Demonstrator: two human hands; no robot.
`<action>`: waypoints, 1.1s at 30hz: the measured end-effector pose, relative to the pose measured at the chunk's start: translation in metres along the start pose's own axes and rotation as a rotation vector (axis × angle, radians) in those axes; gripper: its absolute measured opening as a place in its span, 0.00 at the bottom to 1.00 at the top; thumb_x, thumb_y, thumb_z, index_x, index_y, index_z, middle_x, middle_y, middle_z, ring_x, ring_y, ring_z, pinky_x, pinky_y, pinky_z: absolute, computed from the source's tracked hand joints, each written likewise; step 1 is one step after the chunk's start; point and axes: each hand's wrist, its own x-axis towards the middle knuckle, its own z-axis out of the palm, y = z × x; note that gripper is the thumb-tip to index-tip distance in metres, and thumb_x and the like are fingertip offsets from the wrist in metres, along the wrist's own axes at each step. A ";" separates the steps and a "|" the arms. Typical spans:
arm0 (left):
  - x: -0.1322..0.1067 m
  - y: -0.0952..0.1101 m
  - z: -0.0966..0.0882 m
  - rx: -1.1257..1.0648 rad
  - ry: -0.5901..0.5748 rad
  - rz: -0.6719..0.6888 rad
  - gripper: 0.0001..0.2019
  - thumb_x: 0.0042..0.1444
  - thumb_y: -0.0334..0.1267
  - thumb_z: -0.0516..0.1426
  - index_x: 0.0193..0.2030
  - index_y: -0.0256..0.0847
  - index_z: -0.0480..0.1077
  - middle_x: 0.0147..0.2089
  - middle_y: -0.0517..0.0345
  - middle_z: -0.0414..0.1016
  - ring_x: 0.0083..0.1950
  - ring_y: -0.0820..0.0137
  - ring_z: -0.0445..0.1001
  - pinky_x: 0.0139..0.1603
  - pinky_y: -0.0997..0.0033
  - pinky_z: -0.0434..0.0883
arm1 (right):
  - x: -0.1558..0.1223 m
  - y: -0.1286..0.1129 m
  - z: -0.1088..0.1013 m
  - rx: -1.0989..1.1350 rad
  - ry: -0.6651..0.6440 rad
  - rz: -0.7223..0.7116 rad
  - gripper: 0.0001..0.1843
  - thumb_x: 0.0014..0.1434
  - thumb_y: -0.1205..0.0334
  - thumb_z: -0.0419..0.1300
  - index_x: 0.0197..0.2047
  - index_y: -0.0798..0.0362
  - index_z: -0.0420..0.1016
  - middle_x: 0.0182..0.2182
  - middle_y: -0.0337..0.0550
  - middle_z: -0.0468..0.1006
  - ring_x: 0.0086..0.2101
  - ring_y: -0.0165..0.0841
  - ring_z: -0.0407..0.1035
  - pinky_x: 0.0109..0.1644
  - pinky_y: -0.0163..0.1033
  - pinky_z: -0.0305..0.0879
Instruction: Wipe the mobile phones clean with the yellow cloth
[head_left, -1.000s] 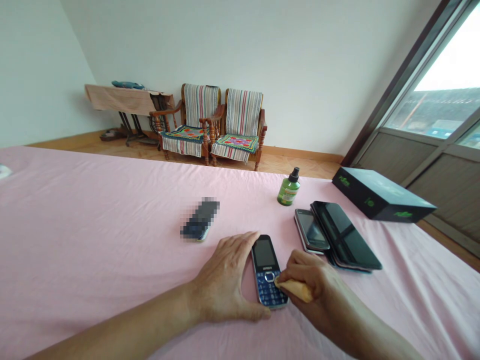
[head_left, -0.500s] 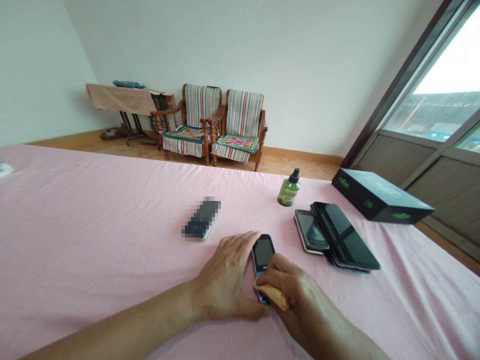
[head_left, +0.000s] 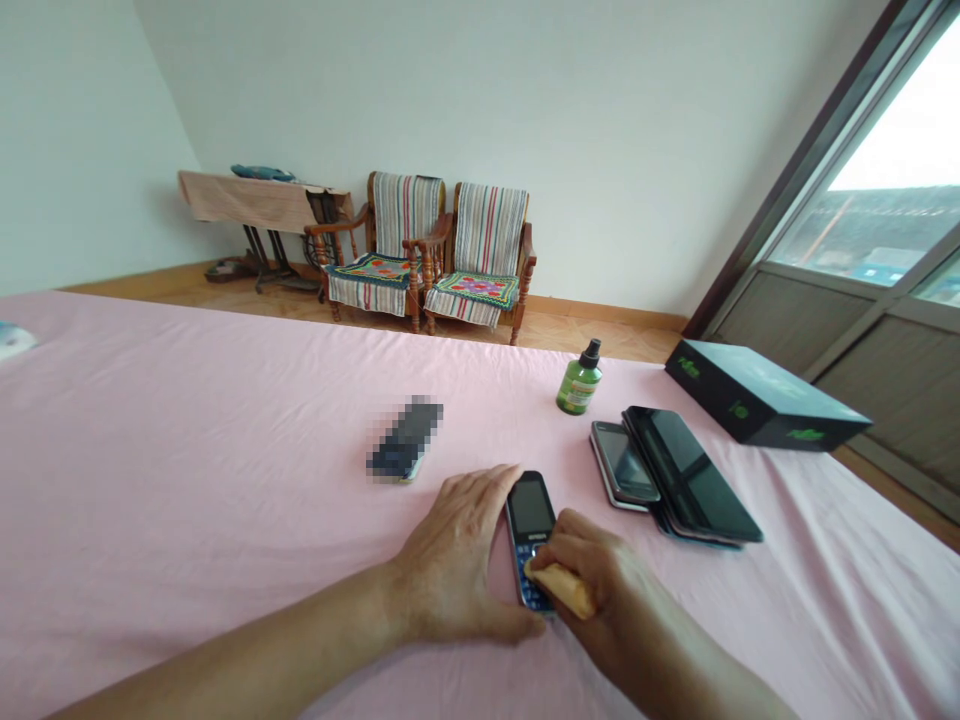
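Observation:
A keypad mobile phone lies face up on the pink sheet, its screen away from me and its blue keys nearer. My left hand braces the phone along its left side, fingers at the top end and thumb at the bottom end. In my right hand is a bunched yellow cloth, pinched and pressed onto the keypad. The cloth and fingers hide part of the keys. Left of the phone, apart from both hands, lies another dark phone, blurred by pixelation.
To the right are a silver-edged phone and a stack of dark tablets. Behind them stand a green spray bottle and a black box. Two wooden chairs and a cloth-covered table line the wall.
My right hand has shifted slightly right with the cloth, uncovering more of the blue keypad. My left hand stays at the phone. The whole view has moved a little.

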 end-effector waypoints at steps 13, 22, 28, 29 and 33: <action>0.000 -0.001 0.001 0.004 -0.003 0.006 0.59 0.30 0.50 0.72 0.68 0.41 0.49 0.68 0.41 0.57 0.67 0.45 0.58 0.67 0.43 0.56 | 0.002 -0.001 0.000 -0.068 0.010 0.041 0.12 0.54 0.80 0.56 0.29 0.55 0.75 0.31 0.42 0.72 0.31 0.32 0.69 0.32 0.35 0.59; 0.000 -0.001 0.001 -0.005 -0.007 0.009 0.59 0.30 0.50 0.72 0.68 0.41 0.48 0.68 0.40 0.57 0.67 0.45 0.57 0.67 0.43 0.55 | -0.001 0.000 -0.001 -0.072 0.018 0.034 0.12 0.53 0.79 0.56 0.30 0.54 0.75 0.31 0.41 0.73 0.30 0.31 0.69 0.32 0.35 0.58; -0.001 -0.002 -0.002 -0.026 -0.023 -0.004 0.58 0.32 0.54 0.71 0.69 0.41 0.48 0.69 0.39 0.56 0.68 0.43 0.56 0.67 0.41 0.54 | -0.004 0.014 -0.022 -0.185 0.079 0.063 0.11 0.52 0.78 0.55 0.27 0.53 0.72 0.27 0.39 0.72 0.28 0.31 0.68 0.31 0.36 0.56; -0.001 -0.002 -0.003 -0.024 -0.031 -0.004 0.58 0.32 0.54 0.71 0.69 0.40 0.49 0.69 0.39 0.56 0.68 0.44 0.56 0.67 0.42 0.54 | -0.003 0.014 -0.023 -0.173 0.089 0.053 0.11 0.53 0.78 0.55 0.28 0.53 0.72 0.28 0.39 0.72 0.28 0.30 0.68 0.31 0.36 0.56; -0.001 -0.004 -0.009 -0.027 -0.067 0.020 0.57 0.34 0.54 0.70 0.70 0.40 0.48 0.70 0.41 0.55 0.68 0.45 0.56 0.68 0.43 0.54 | -0.002 0.010 -0.019 -0.088 0.060 0.017 0.10 0.54 0.77 0.56 0.30 0.53 0.73 0.28 0.38 0.72 0.30 0.30 0.68 0.32 0.34 0.58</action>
